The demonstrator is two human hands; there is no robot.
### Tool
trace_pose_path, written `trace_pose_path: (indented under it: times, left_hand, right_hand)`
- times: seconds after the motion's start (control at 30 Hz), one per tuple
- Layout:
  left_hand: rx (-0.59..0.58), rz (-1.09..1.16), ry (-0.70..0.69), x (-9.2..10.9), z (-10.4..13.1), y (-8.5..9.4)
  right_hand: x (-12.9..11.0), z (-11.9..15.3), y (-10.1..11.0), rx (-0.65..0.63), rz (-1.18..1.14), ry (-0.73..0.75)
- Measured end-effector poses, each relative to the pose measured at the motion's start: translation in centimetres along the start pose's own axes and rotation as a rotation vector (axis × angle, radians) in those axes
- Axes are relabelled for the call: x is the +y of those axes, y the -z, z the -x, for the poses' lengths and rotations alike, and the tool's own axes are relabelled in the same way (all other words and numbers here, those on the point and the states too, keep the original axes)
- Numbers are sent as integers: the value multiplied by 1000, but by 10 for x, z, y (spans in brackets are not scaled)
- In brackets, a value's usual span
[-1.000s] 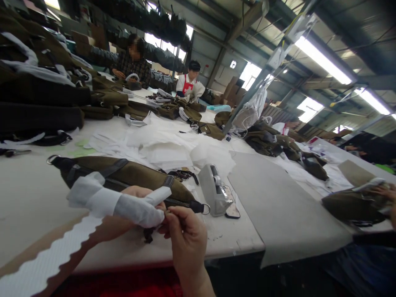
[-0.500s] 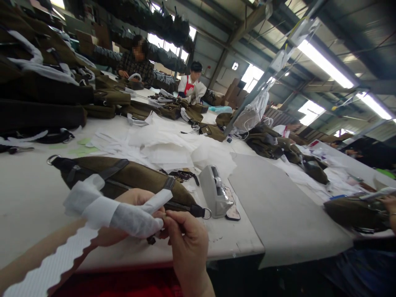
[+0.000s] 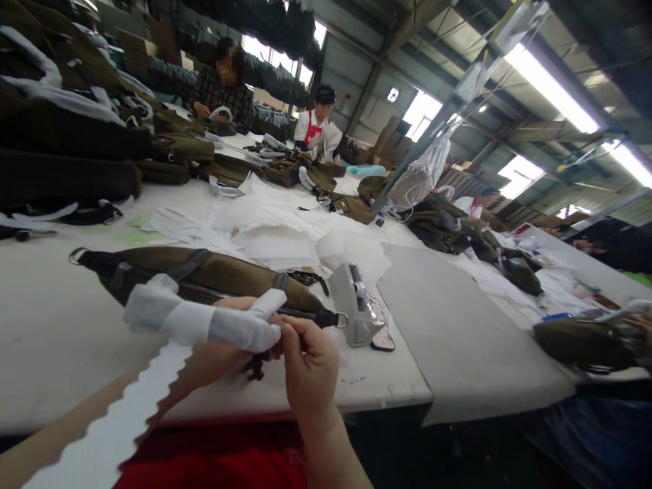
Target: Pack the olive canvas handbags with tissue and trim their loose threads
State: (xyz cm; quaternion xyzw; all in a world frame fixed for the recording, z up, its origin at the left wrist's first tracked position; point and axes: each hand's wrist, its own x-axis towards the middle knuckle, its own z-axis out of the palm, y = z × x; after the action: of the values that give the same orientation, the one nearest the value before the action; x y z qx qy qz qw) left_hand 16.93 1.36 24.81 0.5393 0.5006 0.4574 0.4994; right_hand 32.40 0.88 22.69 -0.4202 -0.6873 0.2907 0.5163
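My left hand (image 3: 238,303) is partly covered by a white-wrapped strap end (image 3: 229,327), its fingers curled by the strap's tip. My right hand (image 3: 314,360) meets it there, thumb and forefinger pinched together on something too small to make out. Below my fingers dangles a small dark brown piece (image 3: 256,367). From the wrapping a white ribbed strip (image 3: 127,414) with wavy edges runs down over my left forearm. Just behind both hands lies an olive bag (image 3: 244,278) with black trim, a zip and metal rings at its ends.
A grey tape dispenser (image 3: 346,305) stands right of the bag, beside a phone (image 3: 384,329). White paper sheets (image 3: 285,238) and a dark chain (image 3: 310,278) lie behind. Olive bags (image 3: 66,136) are heaped at left. Co-workers (image 3: 316,132) sit across the table; another person's hand is at far right.
Both hands and the wrapped strap have shifted slightly up and right in view. More of the dark brown piece shows below my fingers. The pinch stays closed.
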Motion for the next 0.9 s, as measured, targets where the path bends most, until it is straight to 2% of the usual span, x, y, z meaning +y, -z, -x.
trace_pose_path:
  times: [0.17,0.23,0.33,0.43,0.63,0.8,0.9]
  left_hand:
    - [358,-376,-302,-14,15,7]
    - [412,-496,-380,-26,24,7]
    - [396,-657,-458,-45,32,3]
    - [385,-721,-472,-54,33,-1]
    - [315,-684,-403,-56,31,-4]
    - [325,-640,-394,-55,27,-8]
    - [292,-603,-354,-56,26,-8]
  right_hand:
    - [10,14,8,209,132,28]
    - [15,18,10,201,188,-21]
    - [23,16,8,67,202,-123]
    - [29,10,3,17,165,-207]
    - [34,2,-4,75,101,-243]
    - [40,2,-10,-55,-195,-358]
    - [43,4,-16,-108,-264,-380]
